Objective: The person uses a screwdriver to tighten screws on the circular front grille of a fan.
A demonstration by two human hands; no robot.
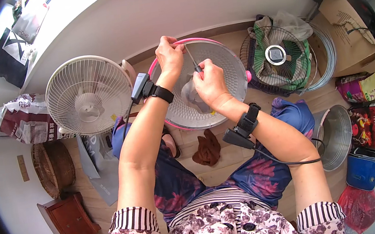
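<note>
In front of me is a round, dimpled grey dish (229,95) with a pink rim (198,39) and a pink knob at its right side. My left hand (171,55) is closed at the far edge of this dish, its fingers pinching the pink rim. With my right hand (210,83) I grip a screwdriver (194,59) by its dark, red-marked handle. Its thin metal shaft slants up and left toward the rim beside my left fingers; the exact tip contact is too small to tell. My right hand is over the dish's middle.
A white caged fan (87,94) stands left of the dish. To the right lie a dark wire fan guard (279,55) with blades and a cardboard box (346,29). A metal bucket (334,138) stands by my right knee. A brown cloth (206,148) lies between my legs.
</note>
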